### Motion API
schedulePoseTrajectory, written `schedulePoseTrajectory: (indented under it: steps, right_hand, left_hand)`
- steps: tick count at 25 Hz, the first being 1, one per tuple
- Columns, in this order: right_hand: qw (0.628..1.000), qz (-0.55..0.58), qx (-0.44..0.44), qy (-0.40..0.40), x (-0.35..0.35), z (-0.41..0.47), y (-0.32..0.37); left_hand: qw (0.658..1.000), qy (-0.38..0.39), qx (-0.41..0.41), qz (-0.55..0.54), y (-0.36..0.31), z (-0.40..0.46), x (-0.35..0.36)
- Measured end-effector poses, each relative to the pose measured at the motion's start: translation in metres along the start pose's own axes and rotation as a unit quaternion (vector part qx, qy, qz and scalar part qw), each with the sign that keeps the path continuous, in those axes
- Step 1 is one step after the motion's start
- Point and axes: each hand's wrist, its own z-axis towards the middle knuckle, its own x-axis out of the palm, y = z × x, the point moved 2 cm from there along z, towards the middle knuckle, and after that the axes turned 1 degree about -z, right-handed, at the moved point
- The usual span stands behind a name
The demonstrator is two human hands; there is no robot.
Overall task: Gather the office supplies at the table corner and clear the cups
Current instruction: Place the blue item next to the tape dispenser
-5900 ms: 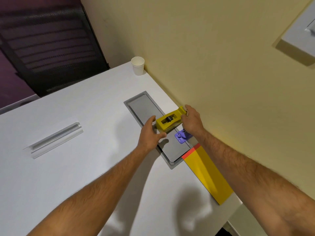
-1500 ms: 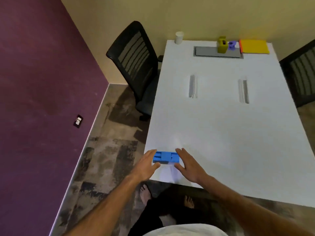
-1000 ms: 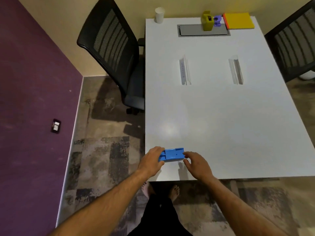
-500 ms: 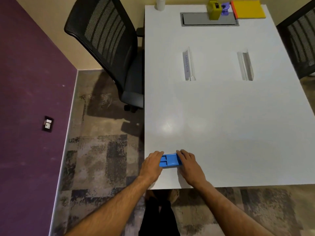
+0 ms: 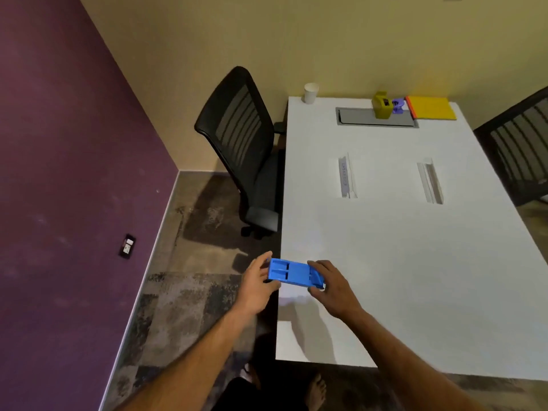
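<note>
Both hands, left [image 5: 257,284] & right [image 5: 332,287], clamp their grip on blue tray [image 5: 293,273] ends, lifted off tabletop [image 5: 400,262], prob. bound for far-corner pile w/ yellow pad [image 5: 431,108].

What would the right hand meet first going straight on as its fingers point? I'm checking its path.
Probably the blue tray, which the right hand already grips; beyond that, the left hand. Depth is unclear.

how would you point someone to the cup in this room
Start at the white table and follow it to its far end by the yellow wall. The paper cup stands upright on the far left corner, alone, well left of the yellow, purple and orange supplies.
</note>
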Motion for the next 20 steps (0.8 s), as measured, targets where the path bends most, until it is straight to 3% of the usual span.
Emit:
schedulePoseTrajectory:
  steps: [6, 9, 13, 20]
  right_hand:
    - [0.997, 0.039, -0.002, -0.064, -0.006, 0.052, 0.072]
    - [0.992, 0.068, 0.016, -0.108, 0.012, 0.079, 0.105]
    - [0.988, 0.079, 0.039, -0.129, 0.023, 0.114, 0.153]
    - [0.978, 0.070, 0.064, -0.187, 0.010, 0.155, 0.204]
  left_hand:
    - [0.988, -0.001, -0.048, -0.148, -0.046, 0.039, -0.078]
    - [0.978, 0.052, -0.057, -0.194, -0.051, 0.069, -0.119]
    - [0.972, 0.129, -0.045, -0.191, -0.066, 0.109, -0.175]
    - [0.961, 0.161, -0.041, -0.222, -0.112, 0.165, -0.212]
